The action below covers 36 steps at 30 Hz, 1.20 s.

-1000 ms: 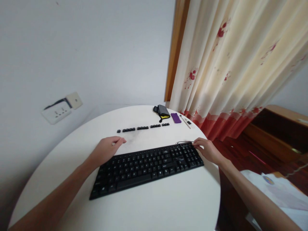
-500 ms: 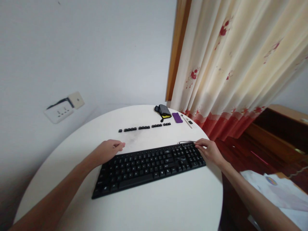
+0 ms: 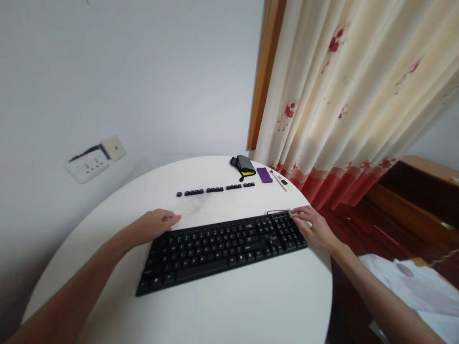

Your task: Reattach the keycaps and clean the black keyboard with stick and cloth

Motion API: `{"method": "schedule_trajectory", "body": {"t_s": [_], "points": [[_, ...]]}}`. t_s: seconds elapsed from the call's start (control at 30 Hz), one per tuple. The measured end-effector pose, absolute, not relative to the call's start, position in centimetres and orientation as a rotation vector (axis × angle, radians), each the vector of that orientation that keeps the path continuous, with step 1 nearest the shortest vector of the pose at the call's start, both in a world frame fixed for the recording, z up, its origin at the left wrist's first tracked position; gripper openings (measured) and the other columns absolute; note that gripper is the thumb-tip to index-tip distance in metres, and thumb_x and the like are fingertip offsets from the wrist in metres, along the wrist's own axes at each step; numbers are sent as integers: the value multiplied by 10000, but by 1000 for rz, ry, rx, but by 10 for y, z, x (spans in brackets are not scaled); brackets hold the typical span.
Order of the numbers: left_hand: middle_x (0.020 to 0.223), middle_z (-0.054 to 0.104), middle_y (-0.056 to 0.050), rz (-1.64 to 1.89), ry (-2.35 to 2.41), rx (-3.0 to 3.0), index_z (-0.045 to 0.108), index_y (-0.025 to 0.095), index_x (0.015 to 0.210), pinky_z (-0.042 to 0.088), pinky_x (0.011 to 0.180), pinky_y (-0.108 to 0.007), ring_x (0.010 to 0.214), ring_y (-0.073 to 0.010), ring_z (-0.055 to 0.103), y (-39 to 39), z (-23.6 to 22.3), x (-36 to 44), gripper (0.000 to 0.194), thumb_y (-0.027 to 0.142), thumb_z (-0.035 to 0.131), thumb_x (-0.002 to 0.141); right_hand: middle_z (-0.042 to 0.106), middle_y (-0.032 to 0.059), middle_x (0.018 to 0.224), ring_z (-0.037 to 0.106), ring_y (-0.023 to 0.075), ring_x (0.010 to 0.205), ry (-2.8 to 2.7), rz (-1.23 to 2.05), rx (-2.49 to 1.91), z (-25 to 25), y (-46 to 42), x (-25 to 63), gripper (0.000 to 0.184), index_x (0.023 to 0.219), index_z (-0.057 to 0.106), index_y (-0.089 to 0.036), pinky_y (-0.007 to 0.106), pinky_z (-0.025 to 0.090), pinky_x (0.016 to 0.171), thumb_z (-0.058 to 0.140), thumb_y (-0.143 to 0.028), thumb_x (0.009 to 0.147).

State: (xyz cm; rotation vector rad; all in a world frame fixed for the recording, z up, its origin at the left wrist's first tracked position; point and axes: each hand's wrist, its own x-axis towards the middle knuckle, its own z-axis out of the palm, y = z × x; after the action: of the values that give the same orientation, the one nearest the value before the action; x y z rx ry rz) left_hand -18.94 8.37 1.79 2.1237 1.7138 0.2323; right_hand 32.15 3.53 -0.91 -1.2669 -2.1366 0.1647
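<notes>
Hands bracket the black keyboard [image 3: 222,246] on the round white desk [image 3: 251,306]: my left hand [image 3: 152,227] rests loosely open at its far left corner, my right hand [image 3: 313,227] lies open-fingered on the far right corner, gripping nothing. A row of loose keycaps [image 3: 215,189] already sits beyond; most keys remain seated. Since a second ago, my left hand has slid leftward.

Round white bench [image 3: 251,306]. Far side: a row of loose black keycaps [image 3: 215,190]; to its right, a grey-and-yellow pouch [image 3: 244,166], a purple flat item [image 3: 264,174] and a white pen-like item [image 3: 279,181], just beside one another. Wall socket plate [image 3: 93,160] at left. Cream curtain [image 3: 351,105] with red print at right.
</notes>
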Motion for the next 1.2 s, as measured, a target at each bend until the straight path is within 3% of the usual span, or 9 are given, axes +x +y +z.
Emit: {"method": "schedule_trajectory", "body": {"t_s": [0.2, 0.37, 0.43, 0.63, 0.7, 0.77, 0.9, 1.03, 1.2], "points": [[645, 691, -84, 224, 1784, 2069, 595, 249, 511, 490, 634, -370, 662, -305, 656, 76, 26, -204, 481, 681, 499, 698, 669, 79, 1068, 592, 250, 979, -2176, 35, -1395, -4, 25, 309, 268, 903, 718, -244, 435, 493, 884, 479, -357, 947], [608, 678, -83, 137, 1764, 1895, 563, 230, 501, 511, 578, -356, 585, -274, 661, 68, 32, -197, 475, 660, 497, 689, 587, 126, 1266, 549, 287, 1149, -1994, -17, -1551, -23, 3, 281, 398, 1296, 568, -211, 481, 464, 995, 469, -376, 948], [571, 670, -77, 123, 1729, 1844, 542, 224, 494, 511, 568, -341, 564, -262, 663, 65, 32, -193, 466, 628, 486, 719, 547, 143, 1324, 522, 303, 1199, -2005, -39, -1586, -33, -3, 278, 452, 1341, 524, -188, 494, 455, 1019, 475, -394, 942], [630, 699, -83, 242, 1709, 1690, 606, 181, 624, 522, 608, -319, 621, -239, 684, 75, 23, -188, 394, 510, 485, 802, 568, 150, 1314, 548, 320, 1188, -2066, -214, -1614, -50, 9, 308, 453, 1305, 553, -173, 508, 457, 1017, 433, -422, 945], [713, 716, -92, 419, 1880, 1853, 642, 164, 702, 515, 692, -318, 703, -229, 683, 90, 19, -190, 334, 443, 510, 828, 601, 171, 1249, 575, 332, 1134, -2064, -286, -1602, -45, 19, 311, 464, 1243, 595, -143, 513, 467, 995, 446, -453, 931], [921, 726, -114, 632, 1988, 2030, 678, 152, 915, 490, 824, -332, 889, -241, 666, 109, 14, -193, 248, 356, 567, 830, 624, 167, 1190, 591, 329, 1090, -2045, -314, -1549, -35, 29, 303, 443, 1171, 633, -146, 508, 468, 985, 455, -465, 921], [1185, 633, -149, 674, 1882, 2247, 615, 125, 1205, 437, 939, -350, 1010, -257, 619, 147, 1, -200, 473, 292, 701, 770, 631, 132, 1167, 580, 308, 1100, -2059, -230, -1390, -6, 41, 258, 352, 1081, 668, -194, 474, 458, 993, 464, -432, 921], [1127, 659, -143, 606, 1746, 2285, 651, 114, 1190, 443, 909, -341, 996, -264, 619, 170, -7, -200, 482, 318, 729, 761, 621, 123, 1176, 569, 302, 1108, -2096, -123, -1296, 13, 45, 210, 290, 1044, 681, -216, 482, 453, 991, 480, -387, 923], [995, 715, -115, 624, 1679, 2291, 753, 142, 987, 453, 857, -324, 940, -247, 635, 181, -7, -195, 259, 284, 706, 775, 619, 116, 1172, 564, 298, 1111, -2113, 24, -1208, 30, 45, 175, 245, 1012, 697, -232, 481, 444, 990, 500, -348, 924]]}}
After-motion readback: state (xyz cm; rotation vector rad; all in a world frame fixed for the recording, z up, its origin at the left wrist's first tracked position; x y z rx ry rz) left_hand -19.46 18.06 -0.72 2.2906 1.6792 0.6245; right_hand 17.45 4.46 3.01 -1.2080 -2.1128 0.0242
